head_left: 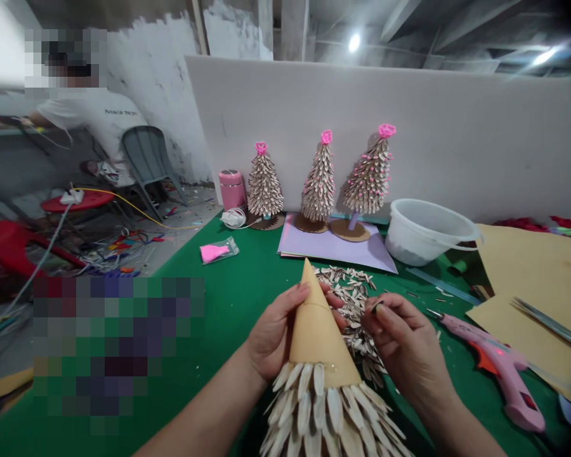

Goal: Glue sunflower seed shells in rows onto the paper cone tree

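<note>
My left hand (pixel 278 324) is wrapped round the upper part of a tan paper cone (pixel 316 336). Rows of pale seed shells (pixel 323 412) cover the cone's lower part, and a glossy patch shows just above the top row. To the right of the cone, my right hand (pixel 404 336) pinches a small dark-edged seed shell (pixel 375 307) between thumb and fingers. Behind both hands lies a heap of loose seed shells (pixel 352 289). A pink glue gun (pixel 499 362) with a lit red light rests right of my right hand.
Three shell-covered trees (pixel 318 184) with pink tops stand at the back. A white tub (pixel 421 231) is right of them, near tan paper sheets (pixel 514 266) and metal tweezers (pixel 552 327). A pink pouch (pixel 217 251) lies left. A person (pixel 90 120) sits at far left.
</note>
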A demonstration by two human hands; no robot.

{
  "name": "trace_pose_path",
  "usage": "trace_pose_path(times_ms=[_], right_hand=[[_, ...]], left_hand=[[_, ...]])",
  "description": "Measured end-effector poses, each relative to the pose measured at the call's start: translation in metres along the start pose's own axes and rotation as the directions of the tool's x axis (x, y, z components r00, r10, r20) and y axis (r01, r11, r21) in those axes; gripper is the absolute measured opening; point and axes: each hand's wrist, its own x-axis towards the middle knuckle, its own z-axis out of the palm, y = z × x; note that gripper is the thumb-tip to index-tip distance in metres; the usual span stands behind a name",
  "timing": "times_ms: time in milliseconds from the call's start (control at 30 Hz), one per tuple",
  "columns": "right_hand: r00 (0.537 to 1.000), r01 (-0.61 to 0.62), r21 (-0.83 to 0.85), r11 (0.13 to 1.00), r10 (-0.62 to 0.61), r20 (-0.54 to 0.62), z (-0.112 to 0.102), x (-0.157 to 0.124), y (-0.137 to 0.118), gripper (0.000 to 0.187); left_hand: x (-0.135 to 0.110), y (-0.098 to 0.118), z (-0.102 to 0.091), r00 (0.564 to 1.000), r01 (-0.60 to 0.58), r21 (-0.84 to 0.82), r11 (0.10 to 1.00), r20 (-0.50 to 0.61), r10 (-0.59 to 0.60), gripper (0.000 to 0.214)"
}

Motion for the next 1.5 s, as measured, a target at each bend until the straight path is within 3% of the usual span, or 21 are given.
trace_pose_path(times_ms=[133,267,367,467,567,767,900,1100,1500], right_hand=[[1.0,0.025,-0.038,0.999,-0.025,-0.005,0.002,0.0,-0.006,0.018],[0.999,0.048,-0.094,0.994,-0.047,0.014,0.001,-0.003,-0.011,0.013],[0.982,0.179,-0.278,0.944,-0.154,0.11,0.002,-0.01,-0.019,0.011],[0.885,0.451,-0.441,0.776,-0.328,0.33,0.007,-0.021,-0.027,0.02],[0.772,0.614,-0.443,0.653,-0.38,0.51,0.015,-0.03,-0.034,0.031],[0.647,0.732,-0.465,0.497,-0.295,0.703,0.023,-0.037,-0.04,0.036],[0.576,0.814,-0.504,0.288,-0.288,0.765,0.023,-0.035,-0.039,0.028],[0.556,0.83,-0.537,0.15,-0.298,0.776,0.019,-0.033,-0.034,0.022],[0.494,0.865,-0.499,0.059,-0.277,0.824,0.02,-0.034,-0.035,0.022]], left_hand=[[-0.001,0.008,0.001,0.999,-0.035,0.018,0.999,-0.033,0.036,0.019],[-0.004,0.016,0.002,0.992,-0.103,0.123,0.987,-0.057,0.11,0.018],[-0.007,0.022,0.003,0.984,-0.164,0.205,0.965,-0.039,0.175,0.017],[-0.01,0.026,0.006,0.976,-0.208,0.264,0.942,-0.006,0.217,0.016],[-0.012,0.027,0.009,0.972,-0.231,0.298,0.926,0.019,0.236,0.016],[-0.013,0.028,0.009,0.969,-0.241,0.344,0.907,0.03,0.247,0.015],[-0.013,0.028,0.009,0.967,-0.249,0.345,0.905,0.039,0.251,0.015],[-0.013,0.027,0.007,0.966,-0.255,0.334,0.907,0.043,0.255,0.016],[-0.013,0.027,0.008,0.966,-0.254,0.336,0.907,0.039,0.256,0.015]])
